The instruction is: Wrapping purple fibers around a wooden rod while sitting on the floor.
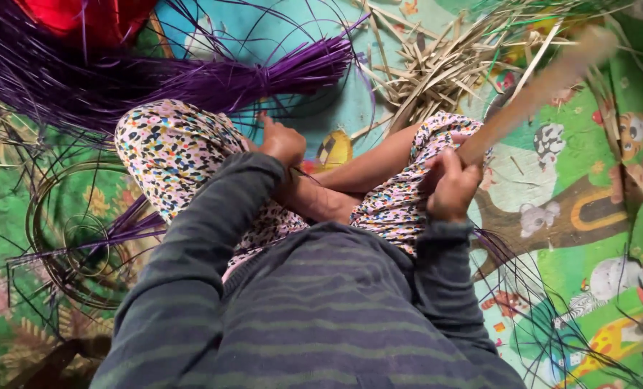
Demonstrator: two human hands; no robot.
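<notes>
Right hand (451,189) fingers curled around pale stick (545,86), raised diagonally.

Two hands: left hand (282,142), right hand (451,189). One tan stick (545,86), one tied purple strand bundle (213,79), one coiled hoop (76,230), one heap of pale strips (437,65), one patterned mat (588,216).
</notes>
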